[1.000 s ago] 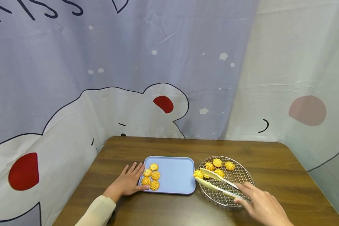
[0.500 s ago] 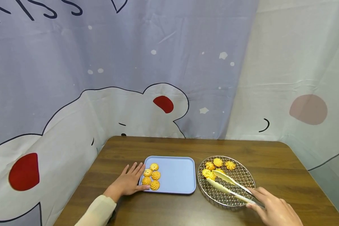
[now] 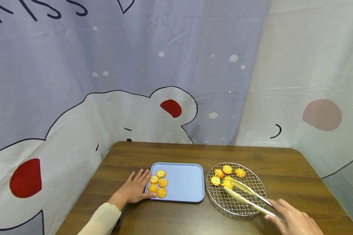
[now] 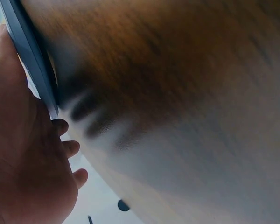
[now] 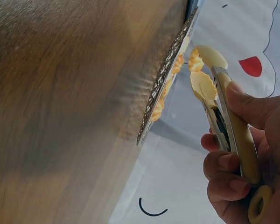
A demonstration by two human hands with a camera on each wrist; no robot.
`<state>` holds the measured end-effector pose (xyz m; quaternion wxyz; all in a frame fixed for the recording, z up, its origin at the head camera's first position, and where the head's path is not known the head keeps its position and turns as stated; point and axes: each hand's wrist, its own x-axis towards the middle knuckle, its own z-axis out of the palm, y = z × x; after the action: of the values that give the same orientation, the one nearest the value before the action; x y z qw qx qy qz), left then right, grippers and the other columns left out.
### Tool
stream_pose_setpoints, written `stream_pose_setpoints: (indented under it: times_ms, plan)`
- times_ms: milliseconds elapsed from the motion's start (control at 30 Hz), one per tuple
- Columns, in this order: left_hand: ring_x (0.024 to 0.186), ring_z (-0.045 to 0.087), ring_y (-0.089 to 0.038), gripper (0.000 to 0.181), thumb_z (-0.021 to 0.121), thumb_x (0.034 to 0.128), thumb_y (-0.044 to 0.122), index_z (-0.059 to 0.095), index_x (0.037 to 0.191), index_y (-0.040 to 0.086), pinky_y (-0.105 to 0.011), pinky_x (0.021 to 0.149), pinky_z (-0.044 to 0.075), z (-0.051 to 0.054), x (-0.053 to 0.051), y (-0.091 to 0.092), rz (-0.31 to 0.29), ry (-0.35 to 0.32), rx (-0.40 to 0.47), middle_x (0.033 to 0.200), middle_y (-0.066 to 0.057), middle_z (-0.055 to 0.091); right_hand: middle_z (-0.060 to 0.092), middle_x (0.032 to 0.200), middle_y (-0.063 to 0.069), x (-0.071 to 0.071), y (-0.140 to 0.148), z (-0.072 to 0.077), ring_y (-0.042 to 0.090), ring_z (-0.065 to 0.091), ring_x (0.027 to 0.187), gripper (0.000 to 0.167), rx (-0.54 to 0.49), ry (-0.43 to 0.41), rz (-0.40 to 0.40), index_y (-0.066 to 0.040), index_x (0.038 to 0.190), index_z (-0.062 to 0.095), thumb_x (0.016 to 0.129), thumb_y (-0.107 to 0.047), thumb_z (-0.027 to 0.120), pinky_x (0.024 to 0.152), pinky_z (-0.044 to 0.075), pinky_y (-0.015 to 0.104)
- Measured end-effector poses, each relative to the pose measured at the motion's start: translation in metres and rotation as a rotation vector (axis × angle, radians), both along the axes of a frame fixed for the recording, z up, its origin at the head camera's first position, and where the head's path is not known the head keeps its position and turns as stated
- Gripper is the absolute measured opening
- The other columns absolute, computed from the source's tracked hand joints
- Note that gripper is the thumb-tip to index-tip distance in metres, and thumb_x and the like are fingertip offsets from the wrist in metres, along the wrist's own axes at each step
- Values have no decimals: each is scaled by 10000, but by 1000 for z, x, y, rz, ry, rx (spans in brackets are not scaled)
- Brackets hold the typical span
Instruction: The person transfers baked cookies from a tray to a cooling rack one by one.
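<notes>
Step in hand: tongs work on cookies; a setting-down on the rack is seeming likelier than a lift, though the pose alone is not settling it.
Next move: if setting down, it is calling for a bare patch of mesh, a level lowering and a gentle loosening, without nudging neighbours.
Cookie in tongs, 1: the cookie [image 5: 195, 59] is sitting between the tong tips, above the rack's cookie-bearing side.
Cookies on rack, 5: these piped golden cookies [image 3: 219, 173] are lying toward the far and left part; one is being partly covered by the tongs and their load.
Cookies on tray, 5: swirled cookies [image 3: 162, 182] are grouping along the left end.
Tongs, 1 pair: the tongs [image 3: 237, 196] are reaching over the mesh, cream tips foremost.
Rack, 1: the round wire rack [image 3: 234, 206] is standing right of the tray, just beside it.
Tray, 1: the blue tray [image 3: 183, 182] is lying flat on the wooden table [image 3: 176, 215].
Right hand, 1: the right hand [image 3: 295, 217] is curling round the tong handles, squeezing them.
Left hand, 1: the left hand [image 3: 135, 189] is spreading its fingers at the tray's left edge, thumb touching the near-left corner.
</notes>
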<state>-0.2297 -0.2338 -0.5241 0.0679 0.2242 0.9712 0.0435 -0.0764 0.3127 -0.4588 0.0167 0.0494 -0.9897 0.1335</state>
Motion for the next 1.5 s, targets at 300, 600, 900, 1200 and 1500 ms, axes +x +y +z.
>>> stream_pose_setpoints:
  times_ms: [300, 600, 900, 1200, 1500]
  plan:
    - [1537, 178, -389, 1027, 453, 914, 771, 225, 1614, 54, -627, 1205, 107, 1, -1, 0, 0, -31, 4, 1662, -153, 248, 603, 1032, -43, 0, 15, -5, 132, 473, 585, 585, 9, 68, -27, -127, 1323, 658, 887, -507, 740, 509, 371, 357]
    - [1534, 194, -382, 1017, 453, 917, 768, 230, 1614, 62, -627, 1204, 119, 2, 1, 1, 0, -6, 13, 1660, -147, 260, 627, 1102, 11, -9, 32, -7, 219, 576, 650, 606, 6, 24, -60, -98, 1323, 655, 894, -521, 726, 517, 424, 434]
    - [1532, 196, -392, 1017, 465, 911, 768, 243, 1612, 64, -624, 1206, 119, 4, 3, 2, 12, -23, 34, 1655, -155, 268, 583, 1063, -6, -22, 42, -8, 189, 501, 655, 656, 23, -53, -59, -55, 1345, 631, 916, -548, 682, 537, 394, 405]
    - [1529, 200, -404, 1017, 468, 913, 764, 247, 1609, 55, -632, 1201, 131, 6, 3, 2, 13, -36, 23, 1650, -165, 275, 571, 1006, -33, -29, 44, -13, 164, 471, 668, 620, 16, -36, -43, -44, 1310, 656, 899, -504, 719, 550, 372, 376]
    - [1532, 197, -395, 1004, 480, 921, 747, 244, 1610, 56, -633, 1200, 127, 8, 3, 3, 12, -36, 28, 1657, -151, 267, 602, 1049, -1, -30, 46, -12, 179, 518, 695, 630, 27, -25, -49, -34, 1300, 660, 892, -509, 725, 558, 422, 424]
